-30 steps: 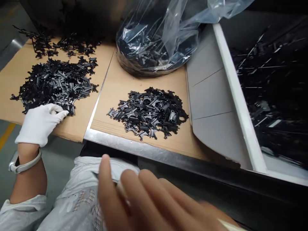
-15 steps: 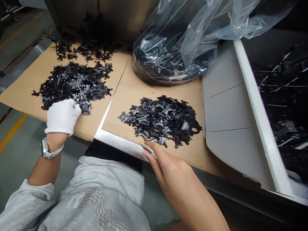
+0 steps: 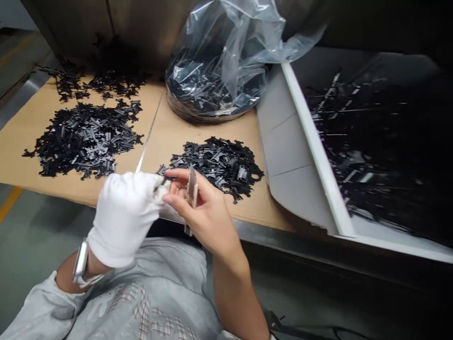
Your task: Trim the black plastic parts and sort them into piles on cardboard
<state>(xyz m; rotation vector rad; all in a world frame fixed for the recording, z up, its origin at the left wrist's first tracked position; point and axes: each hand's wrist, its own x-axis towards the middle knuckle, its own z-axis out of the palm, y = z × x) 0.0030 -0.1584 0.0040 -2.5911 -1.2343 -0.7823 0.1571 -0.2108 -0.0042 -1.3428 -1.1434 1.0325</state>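
Note:
My left hand (image 3: 123, 212), in a white glove, is closed and meets my right fingertips above the front edge of the cardboard. A small black plastic part (image 3: 163, 180), mostly hidden, shows at its fingertips. My bare right hand (image 3: 208, 212) curls around a knife-like tool (image 3: 192, 189) with a grey blade and a beige handle. Its thumb and index finger reach to the black part. Just behind the hands lies a pile of black plastic parts (image 3: 219, 158). A larger pile of the same parts (image 3: 85, 137) spreads to the left.
A clear plastic bag (image 3: 226, 61) of black parts stands at the back. To the right is a white-edged box (image 3: 307, 123) holding more dark parts. Loose branched pieces (image 3: 113, 82) lie at the back left on the cardboard sheet (image 3: 21, 141).
My left hand has left the left pile and come right to meet my right hand. The right hand has risen and turned, so the tool now shows upright. The view has shifted right.

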